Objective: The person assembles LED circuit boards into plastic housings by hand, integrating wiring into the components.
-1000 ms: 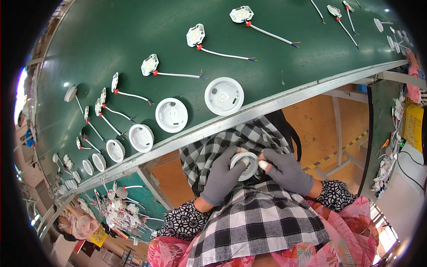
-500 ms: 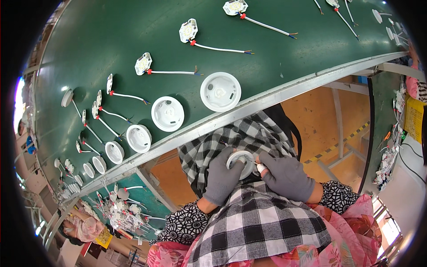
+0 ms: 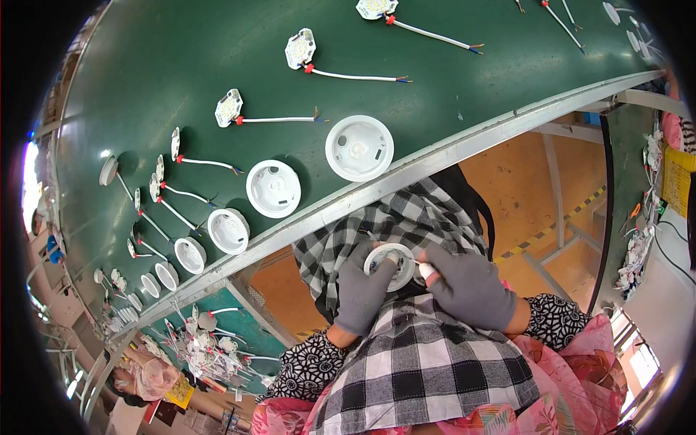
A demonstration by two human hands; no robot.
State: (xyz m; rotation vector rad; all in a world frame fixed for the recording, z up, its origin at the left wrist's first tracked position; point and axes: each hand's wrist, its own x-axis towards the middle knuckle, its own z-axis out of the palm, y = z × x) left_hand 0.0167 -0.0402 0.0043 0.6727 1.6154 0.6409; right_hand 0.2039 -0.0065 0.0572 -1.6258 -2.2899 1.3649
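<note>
Over my lap I hold a white round plastic lamp cup (image 3: 408, 270). Its hollow side faces up. My left hand (image 3: 360, 299), in a grey glove, is closed around its left side, with the thumb reaching into the cup. A thin wire end shows just beyond the left fingers. My right hand (image 3: 470, 291), also gloved in grey with bare or wrapped fingertips, is pinched at the cup's right rim. What those fingers grip is too small to make out. Nearest on the bench is another white cup (image 3: 360, 149), and a second cup (image 3: 273, 189) lies to its left.
The green bench (image 3: 428, 109) has a metal edge (image 3: 464, 150) in front of me. Octagonal LED boards (image 3: 300, 49) with white leads lie along it, with smaller cups at the left. A heap of wired parts (image 3: 210, 348) is at lower left. A person (image 3: 148, 373) sits beyond.
The view has shifted slightly. The cup is tilted a little differently in my hands, and the left thumb sits deeper over its inside. Both hands keep their places on the cup.
</note>
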